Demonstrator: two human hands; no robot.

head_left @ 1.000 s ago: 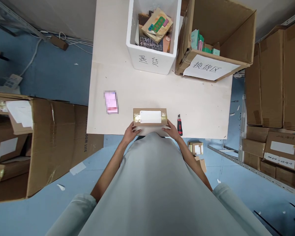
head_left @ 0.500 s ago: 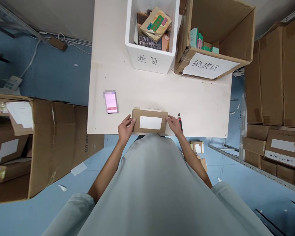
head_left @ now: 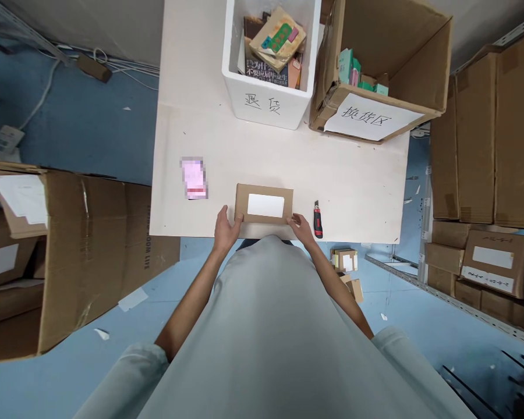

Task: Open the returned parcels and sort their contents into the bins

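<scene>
A small brown cardboard box (head_left: 264, 220) with a white blank-looking label (head_left: 265, 205) is at the front edge of the table, label side up. My left hand (head_left: 227, 230) grips its lower left corner, thumb at the edge and fingers along the side. At the lower right corner, my right hand (head_left: 302, 228) holds it between thumb and fingers. Just right of that hand lies a red and black utility knife (head_left: 317, 220), blade end pointing away from me. The box's underside is hidden.
On the white table (head_left: 257, 151) are a blurred pink item (head_left: 194, 178), a white bin (head_left: 268, 107) of books and a large open carton (head_left: 378, 116) holding small green boxes. A big carton (head_left: 96, 250) stands left; shelves with boxes (head_left: 489, 262) stand right.
The box has moved slightly away from me, and its upper face shows more fully. Both hands have shifted to its near corners. The utility knife is now fully uncovered.
</scene>
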